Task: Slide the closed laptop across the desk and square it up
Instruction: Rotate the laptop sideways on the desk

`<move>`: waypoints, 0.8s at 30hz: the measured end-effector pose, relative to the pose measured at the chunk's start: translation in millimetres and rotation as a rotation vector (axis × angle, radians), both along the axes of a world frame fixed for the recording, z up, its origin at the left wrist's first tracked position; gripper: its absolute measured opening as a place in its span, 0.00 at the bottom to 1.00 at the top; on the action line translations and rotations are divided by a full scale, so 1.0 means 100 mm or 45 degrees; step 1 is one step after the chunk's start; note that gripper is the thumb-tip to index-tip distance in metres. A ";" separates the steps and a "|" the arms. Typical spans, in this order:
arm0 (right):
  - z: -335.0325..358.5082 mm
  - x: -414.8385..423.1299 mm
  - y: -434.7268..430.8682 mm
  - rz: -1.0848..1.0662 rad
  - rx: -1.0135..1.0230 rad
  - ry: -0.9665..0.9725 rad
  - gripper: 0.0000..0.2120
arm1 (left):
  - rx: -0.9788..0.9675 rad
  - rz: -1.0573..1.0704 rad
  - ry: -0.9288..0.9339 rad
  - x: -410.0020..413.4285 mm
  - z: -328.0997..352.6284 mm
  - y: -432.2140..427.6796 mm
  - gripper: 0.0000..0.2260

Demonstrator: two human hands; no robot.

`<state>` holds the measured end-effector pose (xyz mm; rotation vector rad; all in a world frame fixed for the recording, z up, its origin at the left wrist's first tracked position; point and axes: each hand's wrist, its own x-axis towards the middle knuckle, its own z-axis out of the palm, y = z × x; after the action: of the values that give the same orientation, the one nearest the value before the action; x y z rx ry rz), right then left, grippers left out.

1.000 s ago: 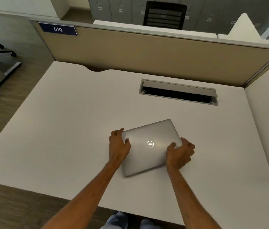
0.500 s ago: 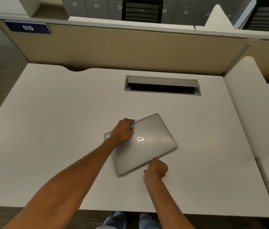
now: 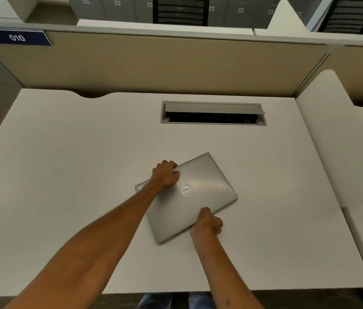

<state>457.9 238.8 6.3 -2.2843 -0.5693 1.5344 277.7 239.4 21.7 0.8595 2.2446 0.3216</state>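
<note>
A closed silver laptop (image 3: pixel 200 197) with a round logo lies flat on the white desk (image 3: pixel 64 175), turned at an angle to the desk's edges. My left hand (image 3: pixel 166 173) grips its far left edge, fingers curled over the rim. My right hand (image 3: pixel 207 223) holds the near edge, thumb on the lid and fingers curled at the rim. Both forearms reach in from the near side.
An open cable hatch (image 3: pixel 212 113) is set into the desk behind the laptop. A beige partition (image 3: pixel 153 65) with a blue "010" label (image 3: pixel 16 37) closes the far side. A white divider panel (image 3: pixel 332 134) stands at the right. Chairs and grey lockers lie beyond.
My hands shifted from the laptop's two short sides to its far left edge and near edge. The laptop has rotated further out of line with the desk edge.
</note>
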 end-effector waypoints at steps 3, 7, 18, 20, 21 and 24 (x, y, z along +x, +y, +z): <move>-0.01 0.03 0.04 -0.084 -0.011 0.074 0.19 | 0.003 0.066 -0.046 -0.04 -0.01 -0.02 0.21; -0.07 0.09 0.14 -0.065 0.069 0.138 0.09 | 0.041 0.237 -0.180 -0.10 -0.06 -0.15 0.20; 0.00 0.04 0.69 0.246 0.094 0.132 0.11 | 0.240 0.696 -0.403 0.03 -0.17 -0.56 0.21; 0.02 0.00 0.80 0.338 0.077 0.158 0.10 | 0.248 0.768 -0.414 0.09 -0.17 -0.63 0.23; 0.04 -0.01 0.85 0.382 0.069 0.183 0.08 | 0.250 0.810 -0.422 0.12 -0.16 -0.66 0.24; 0.10 -0.07 0.97 0.527 0.050 0.206 0.07 | 0.271 0.938 -0.468 0.26 -0.15 -0.77 0.25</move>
<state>451.3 335.3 16.4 -2.0749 -1.0655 1.8511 303.7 162.5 6.4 0.0173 2.1117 0.9816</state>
